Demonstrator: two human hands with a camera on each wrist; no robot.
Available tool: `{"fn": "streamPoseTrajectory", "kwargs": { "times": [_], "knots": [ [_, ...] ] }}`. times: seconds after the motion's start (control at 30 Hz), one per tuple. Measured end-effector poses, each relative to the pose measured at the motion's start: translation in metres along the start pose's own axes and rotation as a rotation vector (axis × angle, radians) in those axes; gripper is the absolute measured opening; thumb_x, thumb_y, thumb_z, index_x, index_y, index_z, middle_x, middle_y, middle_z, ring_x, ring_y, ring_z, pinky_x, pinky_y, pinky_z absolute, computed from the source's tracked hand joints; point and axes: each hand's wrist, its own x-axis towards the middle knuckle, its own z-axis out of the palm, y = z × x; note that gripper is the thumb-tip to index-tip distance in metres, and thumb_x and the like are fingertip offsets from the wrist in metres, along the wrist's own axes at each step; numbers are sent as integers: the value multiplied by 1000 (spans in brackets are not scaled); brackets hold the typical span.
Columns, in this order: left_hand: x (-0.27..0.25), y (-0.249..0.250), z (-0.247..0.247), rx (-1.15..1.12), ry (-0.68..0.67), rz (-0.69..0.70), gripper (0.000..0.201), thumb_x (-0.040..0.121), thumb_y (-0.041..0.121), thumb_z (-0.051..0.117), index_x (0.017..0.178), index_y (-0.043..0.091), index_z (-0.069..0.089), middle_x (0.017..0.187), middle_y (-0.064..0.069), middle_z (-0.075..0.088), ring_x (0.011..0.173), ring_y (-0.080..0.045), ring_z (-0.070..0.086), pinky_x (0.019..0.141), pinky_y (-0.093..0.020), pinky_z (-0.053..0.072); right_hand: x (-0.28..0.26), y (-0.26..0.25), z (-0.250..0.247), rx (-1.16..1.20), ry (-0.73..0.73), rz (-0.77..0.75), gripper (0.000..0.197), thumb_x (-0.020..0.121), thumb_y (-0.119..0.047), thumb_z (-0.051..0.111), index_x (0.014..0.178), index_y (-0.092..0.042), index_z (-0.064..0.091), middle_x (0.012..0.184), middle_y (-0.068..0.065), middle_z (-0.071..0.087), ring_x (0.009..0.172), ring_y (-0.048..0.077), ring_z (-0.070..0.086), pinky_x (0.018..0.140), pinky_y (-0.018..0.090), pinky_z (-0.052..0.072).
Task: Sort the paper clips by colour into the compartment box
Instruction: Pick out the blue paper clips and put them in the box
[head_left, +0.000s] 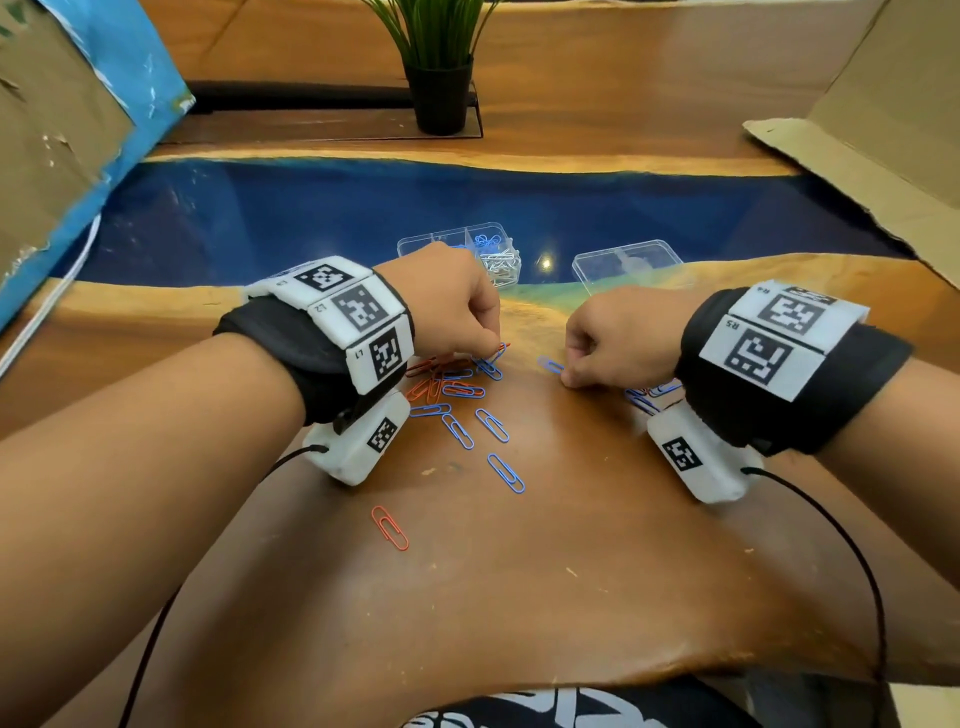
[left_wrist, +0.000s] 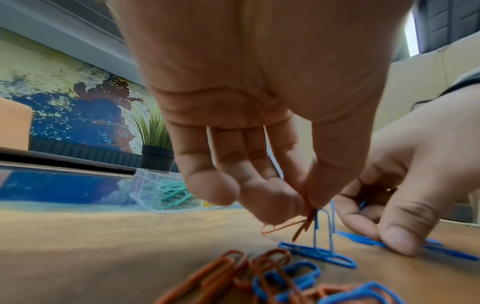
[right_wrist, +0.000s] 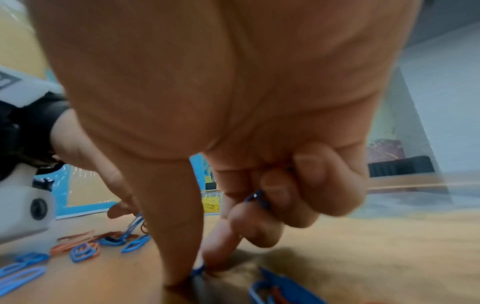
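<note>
A mixed pile of orange and blue paper clips (head_left: 447, 387) lies on the wooden table, under my left hand (head_left: 491, 351). That hand pinches orange clips (left_wrist: 283, 226) between thumb and fingertips, and a blue clip (left_wrist: 323, 230) hangs caught on them. My right hand (head_left: 569, 378) pinches a blue clip (head_left: 550, 365) on the table with thumb and forefinger. Its curled fingers hold more blue clips (right_wrist: 255, 198). The clear compartment box (head_left: 467, 244) stands behind the left hand, with silver and blue clips in its far cells and teal ones (left_wrist: 171, 195) in a near cell.
A second clear plastic box or lid (head_left: 628, 262) lies right of the compartment box. Loose blue clips (head_left: 505, 473) and one orange clip (head_left: 389, 527) lie nearer me. A potted plant (head_left: 439, 67) stands at the back, with cardboard sheets (head_left: 857, 156) on both sides.
</note>
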Motion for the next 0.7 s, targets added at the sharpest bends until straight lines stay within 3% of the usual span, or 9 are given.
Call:
{"fn": "streamPoseTrajectory", "kwargs": {
  "times": [0.1, 0.2, 0.37, 0.47, 0.53, 0.6, 0.7],
  "knots": [
    [0, 2, 1, 37, 9, -5, 10, 77, 26, 69, 69, 21, 70, 60, 9, 64, 52, 0, 56, 59, -21, 48, -1, -2, 0, 37, 20, -1, 16, 87, -28, 59, 88, -14, 66, 82, 1, 62, 82, 21, 55, 71, 26, 43],
    [1, 2, 1, 55, 18, -8, 6, 76, 23, 69, 73, 18, 71, 69, 7, 68, 57, -2, 56, 55, -17, 44, -2, -4, 0, 57, 34, -17, 11, 85, -24, 59, 88, -16, 65, 80, -1, 61, 79, 18, 55, 61, 24, 42],
    [-1, 3, 2, 127, -29, -5, 11, 75, 31, 71, 78, 20, 71, 75, 5, 70, 65, -6, 58, 63, -23, 48, 0, -8, 0, 56, 110, -84, 5, 84, -27, 63, 86, -23, 62, 67, -12, 51, 62, 3, 45, 53, 15, 34],
    [-2, 6, 3, 211, -96, 9, 15, 75, 34, 74, 77, 20, 70, 70, 8, 67, 60, -2, 54, 58, -21, 45, 1, -12, 0, 1, 75, -89, 11, 84, -30, 63, 89, -21, 66, 74, -7, 59, 70, 12, 53, 54, 17, 37],
    [-2, 7, 3, 232, -107, 11, 9, 77, 29, 71, 76, 20, 70, 70, 7, 66, 63, -5, 56, 63, -23, 47, 1, -15, -1, -33, 23, -76, 18, 84, -32, 61, 91, -17, 68, 81, -1, 63, 79, 17, 56, 58, 23, 40],
    [-3, 8, 3, 227, -102, 13, 6, 78, 22, 66, 77, 19, 70, 74, 5, 67, 70, -9, 58, 64, -24, 49, 0, -15, -1, -27, -14, -68, 17, 84, -34, 60, 83, -18, 65, 78, -1, 61, 79, 19, 56, 59, 24, 40],
    [-5, 10, 0, 161, -64, -10, 6, 76, 22, 65, 70, 21, 63, 69, 6, 64, 65, -8, 55, 56, -22, 44, -5, -9, -3, 40, -5, -76, 21, 83, -33, 58, 67, -21, 54, 67, -5, 56, 71, 17, 52, 56, 22, 39]
  ]
}}
